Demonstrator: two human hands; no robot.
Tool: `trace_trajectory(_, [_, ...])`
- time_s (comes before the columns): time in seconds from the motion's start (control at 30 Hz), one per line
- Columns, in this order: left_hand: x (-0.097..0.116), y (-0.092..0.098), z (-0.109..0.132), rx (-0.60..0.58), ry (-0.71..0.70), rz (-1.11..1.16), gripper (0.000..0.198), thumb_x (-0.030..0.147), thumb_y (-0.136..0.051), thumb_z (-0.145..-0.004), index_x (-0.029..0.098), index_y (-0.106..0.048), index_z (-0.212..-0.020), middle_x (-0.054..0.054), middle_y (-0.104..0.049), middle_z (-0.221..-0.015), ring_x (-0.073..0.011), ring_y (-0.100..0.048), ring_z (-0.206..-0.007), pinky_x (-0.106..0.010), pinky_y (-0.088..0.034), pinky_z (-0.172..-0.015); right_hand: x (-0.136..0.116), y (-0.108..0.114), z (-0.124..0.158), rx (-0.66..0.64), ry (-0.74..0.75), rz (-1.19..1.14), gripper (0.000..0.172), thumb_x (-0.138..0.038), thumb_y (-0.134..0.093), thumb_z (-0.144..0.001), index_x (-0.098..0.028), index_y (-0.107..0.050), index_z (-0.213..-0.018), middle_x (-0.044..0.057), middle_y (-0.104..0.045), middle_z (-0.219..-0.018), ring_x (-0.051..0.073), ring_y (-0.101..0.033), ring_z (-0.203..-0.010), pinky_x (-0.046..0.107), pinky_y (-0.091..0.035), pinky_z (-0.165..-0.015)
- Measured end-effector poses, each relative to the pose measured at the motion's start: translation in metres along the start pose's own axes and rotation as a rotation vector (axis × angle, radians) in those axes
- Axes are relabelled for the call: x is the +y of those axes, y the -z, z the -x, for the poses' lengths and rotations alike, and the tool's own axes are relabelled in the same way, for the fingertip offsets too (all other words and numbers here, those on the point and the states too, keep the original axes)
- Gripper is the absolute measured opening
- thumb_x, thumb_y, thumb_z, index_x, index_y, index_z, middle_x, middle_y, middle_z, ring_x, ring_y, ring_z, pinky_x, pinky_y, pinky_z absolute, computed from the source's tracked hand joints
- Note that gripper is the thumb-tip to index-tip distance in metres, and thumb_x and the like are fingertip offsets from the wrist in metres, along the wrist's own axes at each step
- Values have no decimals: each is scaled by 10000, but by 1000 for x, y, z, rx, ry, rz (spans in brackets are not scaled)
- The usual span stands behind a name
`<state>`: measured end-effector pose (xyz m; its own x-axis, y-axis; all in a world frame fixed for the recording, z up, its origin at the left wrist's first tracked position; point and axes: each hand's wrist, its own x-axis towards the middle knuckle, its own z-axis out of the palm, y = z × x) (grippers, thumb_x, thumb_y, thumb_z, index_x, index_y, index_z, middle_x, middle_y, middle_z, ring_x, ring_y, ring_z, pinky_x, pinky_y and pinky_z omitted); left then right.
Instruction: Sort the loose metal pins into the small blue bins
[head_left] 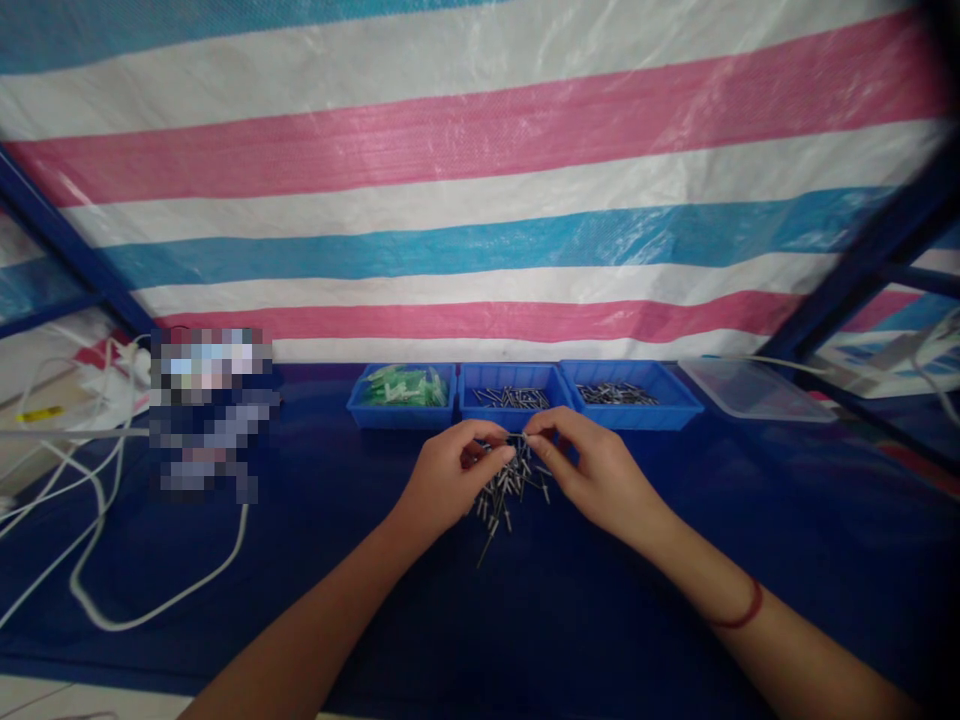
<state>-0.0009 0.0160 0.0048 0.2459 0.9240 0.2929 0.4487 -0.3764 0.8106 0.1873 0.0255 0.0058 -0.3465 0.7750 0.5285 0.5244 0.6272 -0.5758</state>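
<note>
My left hand (455, 471) and my right hand (598, 470) meet over the middle of the table, thumb and fingers pinched. A thin metal pin, which looks like a blind rivet (515, 435), spans the gap between the fingertips of both hands. Beneath them lies a loose pile of similar blind rivets (501, 500), partly covered by my fingers. Just behind the hands, a middle blue bin (513, 372) holds more of these metal pieces.
To its left, a blue bin (361, 416) contains green-and-clear pieces; to its right, another blue bin (679, 405) holds dark metal pieces. A clear plastic lid (754, 390) lies at the back right. White cables (105, 620) loop across the left of the blue table (480, 650).
</note>
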Motion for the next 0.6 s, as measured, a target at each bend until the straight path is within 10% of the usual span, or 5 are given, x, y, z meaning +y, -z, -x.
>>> trace_trajectory(0.6, [1, -8, 4, 87, 12, 270, 150, 282, -576, -834, 166, -634, -907, -22, -657, -844, -116, -596, -683, -217, -473, -635, -8, -14, 6, -66, -152, -265, 135, -295, -508, -884, -207, -609, -907, 22, -629, -839, 147, -566, -735, 281, -451, -676])
